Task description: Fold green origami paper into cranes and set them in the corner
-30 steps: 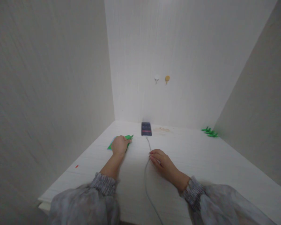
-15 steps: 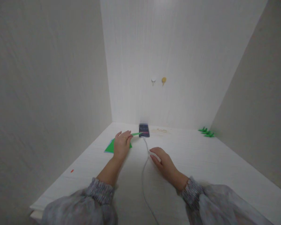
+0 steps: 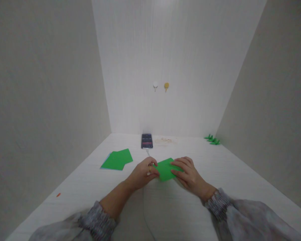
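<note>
Left hand (image 3: 142,173) and right hand (image 3: 189,173) grasp a green sheet (image 3: 166,169), fingers hiding its side edges; the counter (image 3: 223,180) stretches wide rightward.

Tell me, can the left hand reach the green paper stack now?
Probably yes: the green paper stack lies just left of the left hand, with only table surface between. That hand now pinches a green sheet.
</note>
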The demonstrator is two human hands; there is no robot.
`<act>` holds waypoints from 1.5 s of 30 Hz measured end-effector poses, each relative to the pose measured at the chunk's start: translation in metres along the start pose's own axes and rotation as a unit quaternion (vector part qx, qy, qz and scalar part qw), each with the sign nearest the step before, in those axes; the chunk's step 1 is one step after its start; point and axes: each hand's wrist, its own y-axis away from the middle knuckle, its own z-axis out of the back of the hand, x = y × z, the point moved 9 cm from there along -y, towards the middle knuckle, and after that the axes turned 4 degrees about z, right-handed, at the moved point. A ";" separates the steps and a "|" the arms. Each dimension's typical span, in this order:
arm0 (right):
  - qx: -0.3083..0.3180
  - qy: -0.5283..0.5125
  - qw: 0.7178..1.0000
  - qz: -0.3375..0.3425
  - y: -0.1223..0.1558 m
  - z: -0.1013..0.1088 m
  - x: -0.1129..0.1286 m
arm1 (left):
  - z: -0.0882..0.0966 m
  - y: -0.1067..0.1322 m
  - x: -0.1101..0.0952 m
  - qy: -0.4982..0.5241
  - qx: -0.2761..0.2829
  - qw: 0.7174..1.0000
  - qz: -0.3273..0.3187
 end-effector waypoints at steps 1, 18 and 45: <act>0.015 -0.004 1.000 0.007 0.004 0.000 0.000 | -0.006 -0.001 -0.002 -0.005 0.015 1.000 -0.006; 0.024 -0.378 0.847 -0.373 0.033 -0.036 -0.051 | -0.047 0.001 0.039 0.289 0.040 0.911 0.292; -0.128 -0.385 0.861 -0.306 0.012 -0.009 -0.037 | -0.007 -0.005 0.004 0.243 -0.068 0.957 0.140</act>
